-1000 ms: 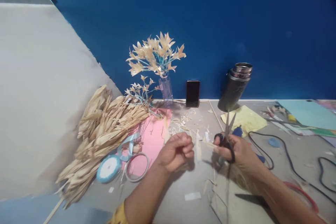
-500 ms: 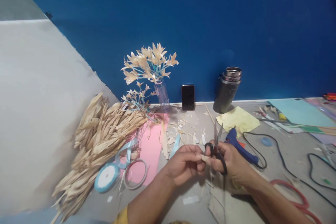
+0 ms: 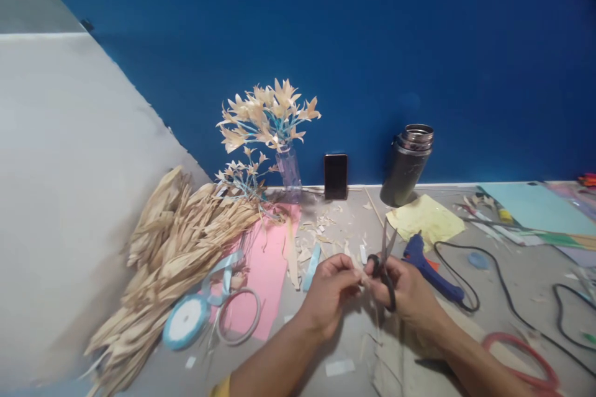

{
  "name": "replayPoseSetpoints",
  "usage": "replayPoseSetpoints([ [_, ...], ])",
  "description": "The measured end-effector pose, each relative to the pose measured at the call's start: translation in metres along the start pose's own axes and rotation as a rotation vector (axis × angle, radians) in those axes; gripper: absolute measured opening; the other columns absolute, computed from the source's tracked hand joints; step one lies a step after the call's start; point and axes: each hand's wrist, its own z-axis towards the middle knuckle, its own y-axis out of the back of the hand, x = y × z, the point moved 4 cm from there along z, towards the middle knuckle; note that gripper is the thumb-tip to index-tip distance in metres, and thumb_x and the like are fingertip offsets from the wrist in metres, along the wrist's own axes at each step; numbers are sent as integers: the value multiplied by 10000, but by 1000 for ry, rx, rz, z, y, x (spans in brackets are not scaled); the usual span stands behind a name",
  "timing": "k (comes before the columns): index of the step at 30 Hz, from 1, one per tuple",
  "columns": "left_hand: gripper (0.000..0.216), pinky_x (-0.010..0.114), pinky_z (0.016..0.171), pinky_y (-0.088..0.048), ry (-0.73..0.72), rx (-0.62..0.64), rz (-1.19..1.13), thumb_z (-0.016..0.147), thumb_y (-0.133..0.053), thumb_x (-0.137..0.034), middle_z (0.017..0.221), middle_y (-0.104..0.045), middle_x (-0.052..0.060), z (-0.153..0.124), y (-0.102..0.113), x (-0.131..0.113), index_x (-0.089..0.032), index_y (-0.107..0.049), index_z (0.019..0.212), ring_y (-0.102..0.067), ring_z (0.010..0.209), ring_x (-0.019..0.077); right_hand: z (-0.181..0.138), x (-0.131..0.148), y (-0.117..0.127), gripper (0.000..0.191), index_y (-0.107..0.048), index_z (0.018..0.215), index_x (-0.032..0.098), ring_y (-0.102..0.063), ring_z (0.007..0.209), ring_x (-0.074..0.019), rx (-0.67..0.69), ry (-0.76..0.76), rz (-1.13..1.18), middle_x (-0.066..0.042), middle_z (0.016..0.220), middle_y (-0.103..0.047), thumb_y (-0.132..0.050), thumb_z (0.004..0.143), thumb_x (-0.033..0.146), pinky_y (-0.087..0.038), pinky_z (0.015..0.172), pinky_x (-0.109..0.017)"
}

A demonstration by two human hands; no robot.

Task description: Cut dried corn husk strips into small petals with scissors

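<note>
My left hand [image 3: 331, 294] is closed in a pinch on a small pale piece of husk [image 3: 362, 275]. Close beside it, my right hand [image 3: 404, 291] has its fingers in the dark handles of a pair of scissors [image 3: 385, 253], whose blades point away from me and stand slightly apart. The right fingertips also meet the husk piece. Thin wires or strands [image 3: 379, 347] hang below the hands. Beyond my hands, pale husk scraps [image 3: 321, 226] are scattered over the grey table [image 3: 261, 366].
Left lie dried corn husks [image 3: 186, 236], pink paper [image 3: 267, 273], a ribbon spool [image 3: 186, 322] and a tape ring [image 3: 239, 316]. Behind stand husk flowers [image 3: 270, 111] in a clear vase [image 3: 288, 170], a phone [image 3: 336, 177] and a flask [image 3: 407, 164]. Right is a blue glue gun [image 3: 428, 270] with its cord.
My hands have shifted slightly and my left fingers have turned a little around the husk piece. The scissors stay in my right hand. The whole view has moved a little.
</note>
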Motion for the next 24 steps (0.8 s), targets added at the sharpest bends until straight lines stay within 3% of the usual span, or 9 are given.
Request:
replayPoseSetpoints([
  [5, 106, 277, 582, -458, 48, 56, 151, 618, -638, -154, 601, -611, 8, 0, 6, 2, -170, -546, 668, -609, 565, 153, 3, -6, 0, 301, -614, 835, 185, -569, 563, -152, 8, -115, 89, 23, 657, -603, -804, 673, 354, -464, 540, -270],
  [10, 106, 264, 537, -440, 44, 96, 220, 616, -633, -154, 536, -586, -3, 1, 6, 12, -172, -563, 694, -541, 507, 130, 5, -12, 0, 327, -610, 834, 182, -486, 520, -114, -26, -130, 124, 41, 626, -552, -820, 657, 360, -390, 492, -239],
  [14, 150, 250, 563, -441, 81, 71, 66, 650, -690, -198, 566, -609, 6, 3, 8, 15, -168, -559, 717, -551, 537, 120, 6, -11, 5, 325, -615, 849, 174, -400, 533, -100, -173, -73, 121, 50, 628, -504, -805, 676, 373, -320, 487, -230],
  [17, 195, 253, 595, -461, 100, 17, -102, 674, -727, -233, 610, -634, 12, 3, 11, 12, -168, -556, 743, -580, 567, 121, 6, -9, 5, 340, -612, 850, 174, -404, 558, -106, -194, -58, 117, 50, 639, -493, -801, 691, 408, -324, 516, -234],
  [21, 210, 258, 642, -482, 8, -59, -191, 653, -751, -209, 653, -648, 19, 7, 18, -1, -162, -553, 707, -638, 661, 149, 4, -7, 1, 378, -615, 813, 181, -435, 566, -118, -79, -117, 72, 41, 638, -520, -807, 683, 479, -349, 538, -239],
  [24, 188, 266, 652, -490, -91, -90, -219, 655, -723, -187, 650, -646, 16, 10, 25, -16, -163, -537, 669, -649, 666, 157, 1, -4, -7, 451, -632, 761, 170, -476, 583, -137, 191, -107, -36, -2, 658, -577, -732, 733, 609, -364, 546, -249],
])
